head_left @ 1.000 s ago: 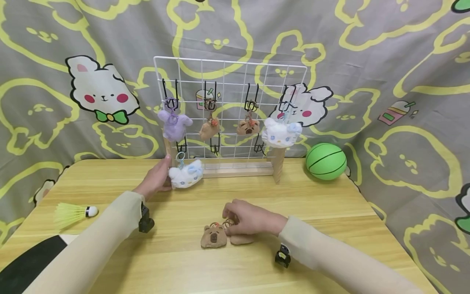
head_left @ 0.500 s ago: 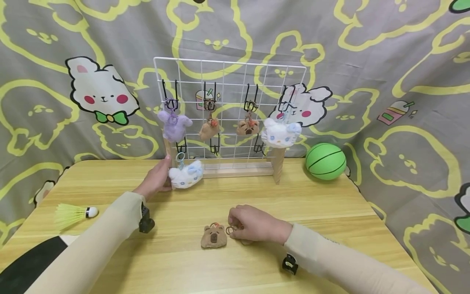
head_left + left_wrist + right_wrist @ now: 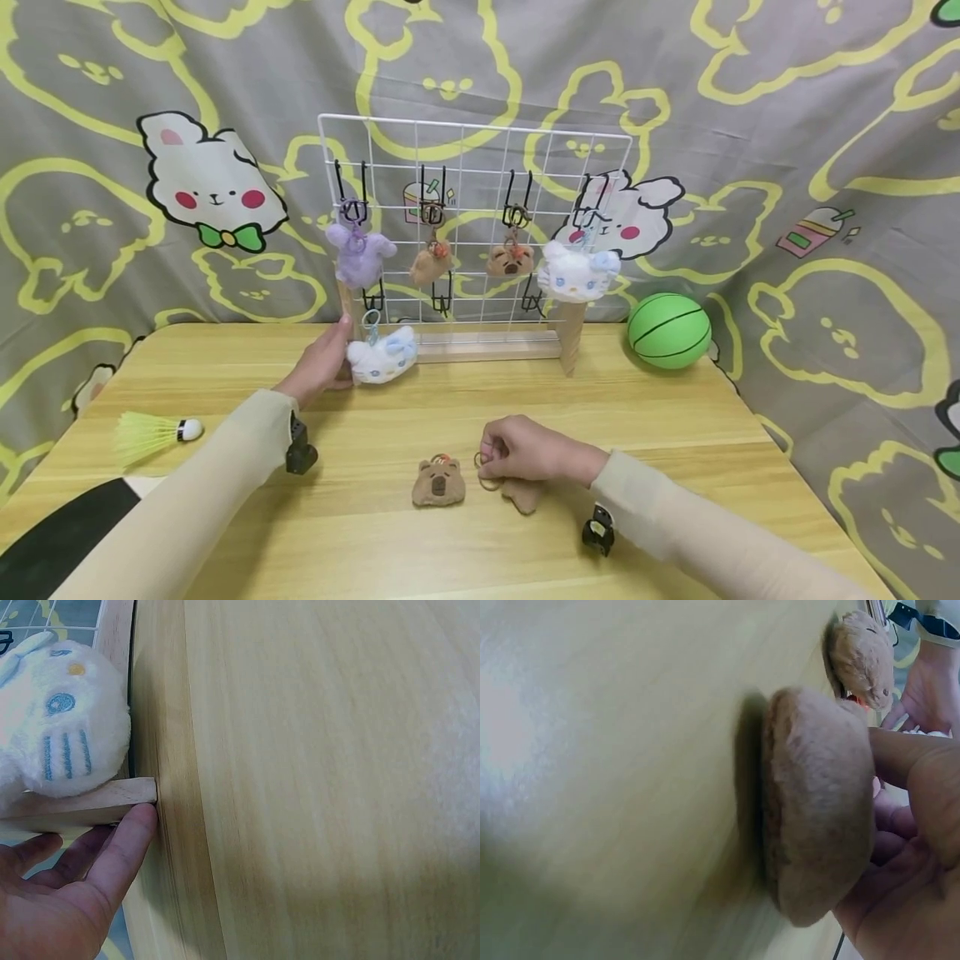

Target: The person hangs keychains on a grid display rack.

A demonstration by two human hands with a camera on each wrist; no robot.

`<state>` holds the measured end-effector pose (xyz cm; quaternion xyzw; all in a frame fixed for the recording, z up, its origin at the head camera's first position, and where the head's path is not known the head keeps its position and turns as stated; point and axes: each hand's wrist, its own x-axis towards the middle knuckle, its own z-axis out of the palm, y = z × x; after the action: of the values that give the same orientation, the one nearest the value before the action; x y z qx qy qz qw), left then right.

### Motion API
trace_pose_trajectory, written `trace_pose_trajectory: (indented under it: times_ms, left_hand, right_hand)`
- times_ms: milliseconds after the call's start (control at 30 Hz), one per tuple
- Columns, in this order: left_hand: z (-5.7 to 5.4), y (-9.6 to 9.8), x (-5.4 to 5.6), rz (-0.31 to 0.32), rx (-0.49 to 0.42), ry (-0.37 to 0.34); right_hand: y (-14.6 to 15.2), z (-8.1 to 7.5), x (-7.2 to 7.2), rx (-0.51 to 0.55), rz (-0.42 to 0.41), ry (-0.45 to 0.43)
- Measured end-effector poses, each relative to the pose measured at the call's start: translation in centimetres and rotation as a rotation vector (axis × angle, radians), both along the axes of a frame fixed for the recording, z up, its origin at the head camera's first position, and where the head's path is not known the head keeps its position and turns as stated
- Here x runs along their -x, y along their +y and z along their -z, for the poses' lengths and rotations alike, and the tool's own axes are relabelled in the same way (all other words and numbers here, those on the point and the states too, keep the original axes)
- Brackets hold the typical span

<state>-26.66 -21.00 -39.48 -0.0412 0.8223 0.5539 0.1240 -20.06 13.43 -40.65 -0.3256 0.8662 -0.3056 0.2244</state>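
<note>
My right hand [image 3: 528, 450] pinches a brown plush keychain [image 3: 522, 496] near its metal ring [image 3: 483, 477], low over the table. In the right wrist view the furry brown body [image 3: 821, 806] hangs close over the wood. Just left of it, a brown bear-face plush keychain [image 3: 438, 483] lies on the table. My left hand [image 3: 321, 362] touches the wooden foot [image 3: 97, 804] of a white wire rack [image 3: 461, 125] with extended fingers. A white cat plush keychain [image 3: 382, 357] leans beside that foot.
Along the rack's upper hooks hang a purple plush [image 3: 360, 254], two brown plushes [image 3: 431, 262] and a white cat plush [image 3: 579, 273]. Several lower black hooks [image 3: 442, 298] carry nothing. A green ball [image 3: 669, 331] sits at right; a yellow shuttlecock [image 3: 157, 433] and a black paddle-like object [image 3: 67, 542] lie at left.
My right hand has shifted right and drawn its brown keychain away from the bear-face one, with the ring now showing at the fingertips. The left hand keeps its place on the rack.
</note>
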Motion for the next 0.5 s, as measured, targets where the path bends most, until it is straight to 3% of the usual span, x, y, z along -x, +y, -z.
trace_pose_trajectory:
  times_ms: [367,500]
  left_hand:
    - [-0.1,-0.2,0.0,0.011,0.018,0.009]
    - [0.0,-0.1,0.0,0.014,0.022,0.008]
  right_hand:
    - [0.6,-0.6,0.0,-0.038,-0.085,0.009]
    - [1.1,-0.5,0.2,-0.013,-0.074,-0.009]
